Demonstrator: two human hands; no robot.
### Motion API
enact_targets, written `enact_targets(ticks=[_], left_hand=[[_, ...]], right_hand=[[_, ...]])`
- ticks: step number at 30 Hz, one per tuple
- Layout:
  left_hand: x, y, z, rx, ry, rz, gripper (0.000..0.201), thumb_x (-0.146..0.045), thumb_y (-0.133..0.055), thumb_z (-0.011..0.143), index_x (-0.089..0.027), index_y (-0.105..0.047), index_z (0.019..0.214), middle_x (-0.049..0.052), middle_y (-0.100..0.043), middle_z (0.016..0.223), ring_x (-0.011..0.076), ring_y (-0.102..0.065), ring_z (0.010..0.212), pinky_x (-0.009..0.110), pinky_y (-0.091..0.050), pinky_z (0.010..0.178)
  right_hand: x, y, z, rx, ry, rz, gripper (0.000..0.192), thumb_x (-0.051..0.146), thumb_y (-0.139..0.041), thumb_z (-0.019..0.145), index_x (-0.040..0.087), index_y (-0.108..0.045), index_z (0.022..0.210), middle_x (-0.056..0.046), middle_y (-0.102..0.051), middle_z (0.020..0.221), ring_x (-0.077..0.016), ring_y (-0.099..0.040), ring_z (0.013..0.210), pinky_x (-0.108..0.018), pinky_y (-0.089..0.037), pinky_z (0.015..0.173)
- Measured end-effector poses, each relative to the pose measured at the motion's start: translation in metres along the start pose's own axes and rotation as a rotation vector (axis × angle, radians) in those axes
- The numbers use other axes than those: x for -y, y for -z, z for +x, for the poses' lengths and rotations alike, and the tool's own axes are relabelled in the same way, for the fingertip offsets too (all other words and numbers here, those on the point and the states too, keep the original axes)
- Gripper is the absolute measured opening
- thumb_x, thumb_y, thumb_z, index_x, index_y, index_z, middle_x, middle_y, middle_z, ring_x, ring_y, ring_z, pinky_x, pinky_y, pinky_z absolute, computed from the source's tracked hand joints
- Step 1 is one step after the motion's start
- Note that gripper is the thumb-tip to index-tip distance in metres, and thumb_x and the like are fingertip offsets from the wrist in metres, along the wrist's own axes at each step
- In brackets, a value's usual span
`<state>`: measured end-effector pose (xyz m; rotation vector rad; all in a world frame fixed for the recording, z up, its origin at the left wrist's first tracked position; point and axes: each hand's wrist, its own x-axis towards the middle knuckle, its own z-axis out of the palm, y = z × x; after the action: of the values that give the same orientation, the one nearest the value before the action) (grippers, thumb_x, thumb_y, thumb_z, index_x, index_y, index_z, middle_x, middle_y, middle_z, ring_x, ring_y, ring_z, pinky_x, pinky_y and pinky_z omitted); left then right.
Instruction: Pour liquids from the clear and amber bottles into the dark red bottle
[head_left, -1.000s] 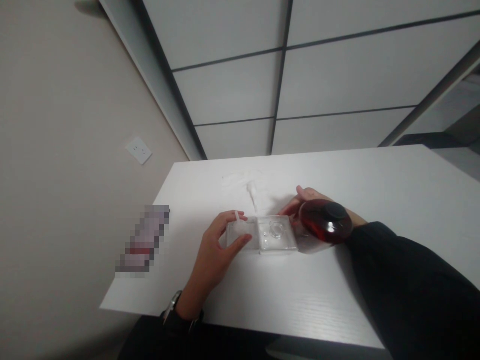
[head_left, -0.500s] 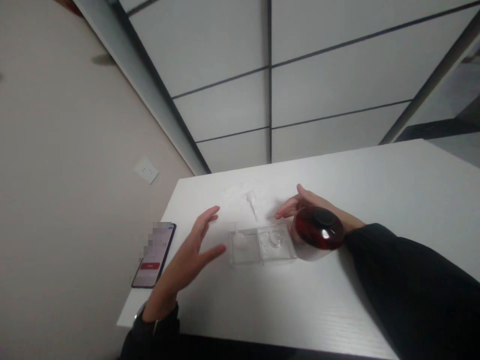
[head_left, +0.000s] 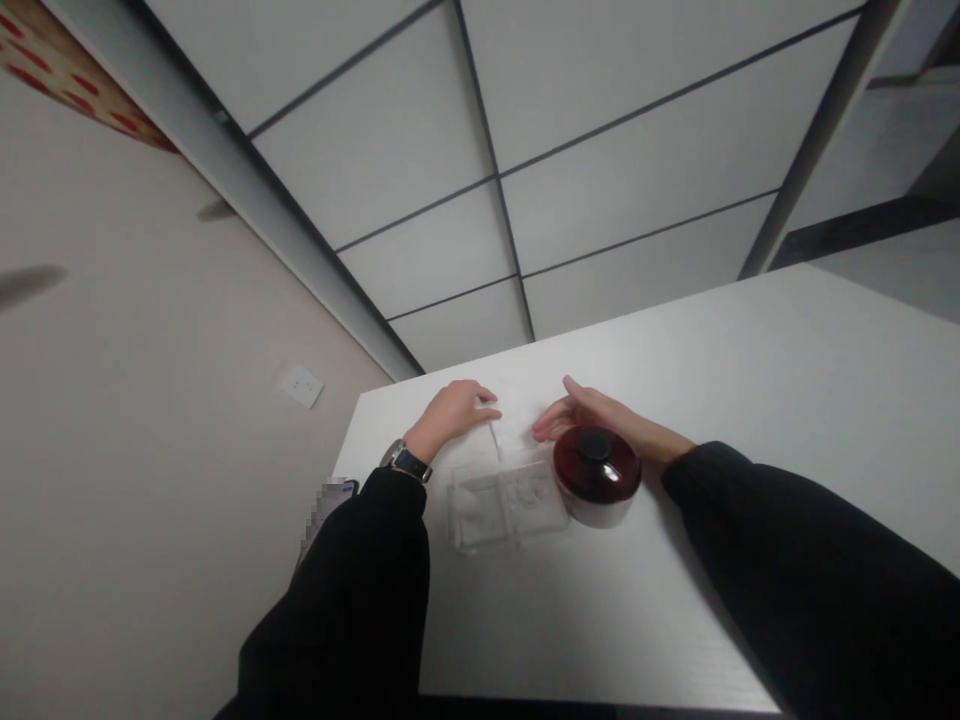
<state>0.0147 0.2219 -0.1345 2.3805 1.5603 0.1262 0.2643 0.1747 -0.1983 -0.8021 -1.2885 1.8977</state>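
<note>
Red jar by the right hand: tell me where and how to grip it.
Grip the red jar around its round side wall, coming from the right, where the right hand is nearest. The clear box seems to crowd its left side, and the small dark knob on the lid looks too small for a sure hold.

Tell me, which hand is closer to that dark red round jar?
The right. The right hand lies on the table just behind the dark red jar, almost touching it. The left hand rests farther off, beyond the clear plastic box.
</note>
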Motion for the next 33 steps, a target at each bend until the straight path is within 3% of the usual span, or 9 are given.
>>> enact_targets(ticks=[3, 7, 10, 12, 14, 20, 25, 30, 33], left_hand=[[-0.001, 0.006, -0.003, -0.012, -0.021, -0.015, 0.025, -0.026, -0.092, 0.077, -0.019, -0.083, 0.099, 0.009, -0.083, 0.100, 0.0268, -0.076, 0.090, 0.039, -0.057, 0.090], [-0.007, 0.025, -0.021, -0.160, -0.006, -0.069, 0.023, -0.028, -0.084, 0.086, -0.017, -0.080, 0.106, 0.010, -0.082, 0.108, 0.0234, -0.075, 0.086, 0.040, -0.059, 0.090], [-0.020, 0.039, -0.053, -0.346, 0.005, -0.169, 0.028, -0.033, -0.071, 0.096, -0.018, -0.074, 0.120, 0.011, -0.077, 0.125, 0.0197, -0.076, 0.089, 0.036, -0.063, 0.088], [-0.034, 0.044, -0.081, -0.502, -0.039, -0.447, 0.033, -0.037, -0.077, 0.092, -0.019, -0.074, 0.119, 0.010, -0.077, 0.123, 0.0189, -0.077, 0.090, 0.033, -0.065, 0.087], [-0.053, 0.043, -0.107, -0.572, -0.073, -0.565, 0.036, -0.037, -0.081, 0.088, -0.020, -0.074, 0.119, 0.007, -0.078, 0.118, 0.0177, -0.078, 0.092, 0.032, -0.066, 0.090], [-0.090, 0.029, -0.136, -0.598, -0.264, -0.335, 0.029, -0.026, -0.078, 0.095, -0.024, -0.070, 0.123, 0.006, -0.073, 0.122, 0.0198, -0.071, 0.113, 0.032, -0.065, 0.095], [-0.087, 0.021, -0.139, -0.609, -0.309, -0.174, 0.027, -0.024, -0.072, 0.100, -0.026, -0.066, 0.126, 0.006, -0.071, 0.121, 0.0217, -0.069, 0.115, 0.040, -0.063, 0.101], [-0.089, 0.017, -0.143, -0.681, -0.311, -0.134, 0.025, -0.026, -0.073, 0.099, -0.028, -0.065, 0.123, 0.005, -0.069, 0.117, 0.0219, -0.069, 0.110, 0.039, -0.064, 0.096], [-0.090, 0.011, -0.142, -0.657, -0.367, -0.120, 0.025, -0.022, -0.072, 0.099, -0.027, -0.063, 0.122, 0.005, -0.069, 0.115, 0.0207, -0.069, 0.108, 0.037, -0.063, 0.095]], right_hand=[[-0.002, 0.002, 0.002, 0.012, 0.012, 0.012, 0.083, 0.093, -0.057, 0.080, 0.016, -0.084, 0.088, -0.013, -0.083, 0.095, -0.0269, -0.075, 0.095, -0.042, -0.053, 0.098], [-0.006, 0.004, 0.006, 0.004, 0.042, 0.031, 0.082, 0.092, -0.054, 0.082, 0.016, -0.083, 0.086, -0.013, -0.082, 0.094, -0.0261, -0.075, 0.093, -0.042, -0.053, 0.100], [-0.012, 0.008, 0.012, 0.015, 0.037, 0.058, 0.084, 0.094, -0.052, 0.082, 0.016, -0.083, 0.086, -0.013, -0.082, 0.094, -0.0254, -0.075, 0.091, -0.043, -0.053, 0.100], [-0.016, 0.011, 0.016, 0.028, 0.032, 0.069, 0.083, 0.093, -0.050, 0.084, 0.016, -0.083, 0.088, -0.014, -0.082, 0.095, -0.0249, -0.075, 0.092, -0.042, -0.053, 0.100], [-0.020, 0.014, 0.019, 0.028, 0.032, 0.075, 0.082, 0.092, -0.049, 0.086, 0.017, -0.082, 0.088, -0.014, -0.082, 0.097, -0.0247, -0.075, 0.092, -0.041, -0.054, 0.099], [-0.021, 0.014, 0.016, 0.010, 0.026, 0.073, 0.081, 0.091, -0.049, 0.087, 0.018, -0.083, 0.092, -0.012, -0.082, 0.095, -0.0240, -0.075, 0.089, -0.038, -0.055, 0.093], [-0.016, 0.010, 0.014, -0.006, 0.027, 0.084, 0.081, 0.091, -0.053, 0.085, 0.016, -0.083, 0.091, -0.011, -0.082, 0.092, -0.0228, -0.074, 0.086, -0.036, -0.055, 0.091], [-0.009, 0.005, 0.009, -0.005, 0.030, 0.080, 0.079, 0.090, -0.052, 0.087, 0.017, -0.082, 0.091, -0.011, -0.081, 0.091, -0.0225, -0.072, 0.086, -0.038, -0.053, 0.092], [-0.004, 0.001, 0.002, 0.013, 0.011, 0.047, 0.078, 0.088, -0.051, 0.089, 0.016, -0.082, 0.087, -0.010, -0.080, 0.087, -0.0220, -0.071, 0.081, -0.039, -0.052, 0.087]])
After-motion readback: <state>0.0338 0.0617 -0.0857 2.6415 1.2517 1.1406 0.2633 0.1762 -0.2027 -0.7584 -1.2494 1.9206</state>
